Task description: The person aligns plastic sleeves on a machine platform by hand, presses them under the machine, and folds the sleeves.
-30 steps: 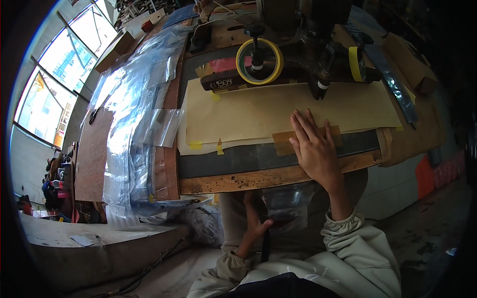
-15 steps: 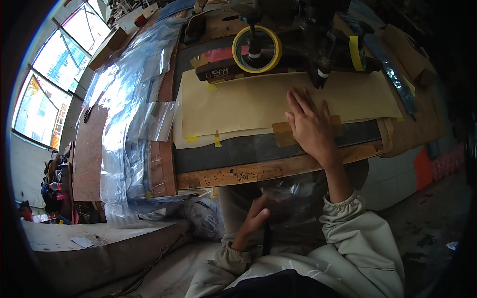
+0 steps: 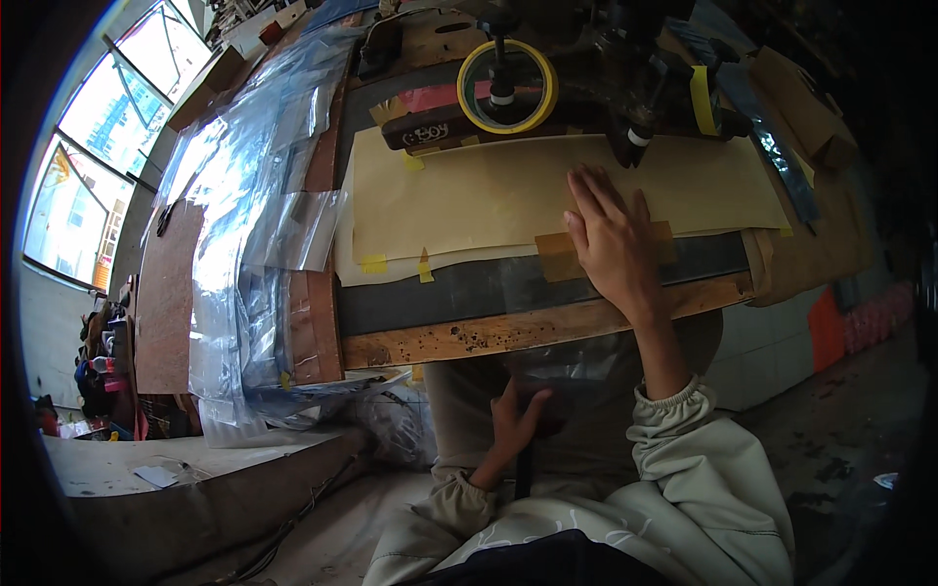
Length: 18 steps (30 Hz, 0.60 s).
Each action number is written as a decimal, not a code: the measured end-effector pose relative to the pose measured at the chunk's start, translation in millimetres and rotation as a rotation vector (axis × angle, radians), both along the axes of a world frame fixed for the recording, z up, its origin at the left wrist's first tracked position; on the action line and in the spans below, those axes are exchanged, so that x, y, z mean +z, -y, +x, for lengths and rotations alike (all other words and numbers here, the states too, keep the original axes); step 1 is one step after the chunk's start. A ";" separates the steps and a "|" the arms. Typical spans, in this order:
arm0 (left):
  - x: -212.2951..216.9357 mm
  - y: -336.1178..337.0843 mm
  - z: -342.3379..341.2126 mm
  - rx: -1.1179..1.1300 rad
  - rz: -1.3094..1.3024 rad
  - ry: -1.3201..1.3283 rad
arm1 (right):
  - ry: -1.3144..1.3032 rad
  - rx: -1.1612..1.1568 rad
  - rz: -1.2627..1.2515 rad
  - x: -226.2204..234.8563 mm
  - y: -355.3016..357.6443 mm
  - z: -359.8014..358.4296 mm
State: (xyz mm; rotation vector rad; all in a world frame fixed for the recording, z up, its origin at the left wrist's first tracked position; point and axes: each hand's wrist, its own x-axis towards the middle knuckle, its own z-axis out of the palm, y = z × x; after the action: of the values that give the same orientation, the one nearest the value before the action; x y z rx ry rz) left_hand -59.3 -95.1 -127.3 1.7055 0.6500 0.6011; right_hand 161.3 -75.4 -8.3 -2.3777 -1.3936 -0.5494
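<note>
My right hand [image 3: 620, 244] lies flat on a tan paper sheet [image 3: 469, 200], fingers stretched toward a dark clamp foot. Under its palm and wrist, a brown translucent tape patch [image 3: 562, 259] covers the sheet's front edge. Below the table's wooden front edge hangs my left hand [image 3: 513, 420], thumb and fingers apart, with no thing visibly held. Near its fingertips a clear plastic film [image 3: 576, 366] shows faintly against my legs. Small yellow tape pieces [image 3: 425, 266] stick along the sheet's front left edge.
A dark bar [image 3: 557, 127] crosses the sheet's back edge, with a yellow tape roll [image 3: 550, 96] around one clamp post. Clear plastic sleeves [image 3: 234, 234] pile on the left. Brown paper [image 3: 806, 259] drapes over the right corner. A wooden strip [image 3: 528, 322] edges the table's front.
My left hand has risen slightly, its thumb and fingers spread wider. The clear film beside it has shifted up toward the table edge. The right hand stays flat on the sheet.
</note>
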 end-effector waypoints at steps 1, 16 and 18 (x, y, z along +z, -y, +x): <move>5.8 1.5 2.4 0.067 -0.073 0.044 | -0.133 0.070 0.080 4.1 1.7 1.5; 40.4 9.3 -16.4 -0.131 0.287 0.397 | -0.159 0.045 -0.208 15.7 -2.1 -41.1; 42.2 13.3 -16.3 -0.113 0.239 0.312 | -0.089 0.008 -0.173 13.7 -1.6 -43.3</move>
State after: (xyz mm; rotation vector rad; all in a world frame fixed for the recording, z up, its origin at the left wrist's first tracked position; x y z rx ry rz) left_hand -75.7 -108.4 -85.1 1.8039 0.2655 0.8692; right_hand 118.0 -73.8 5.4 -2.4953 -1.4644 -0.3278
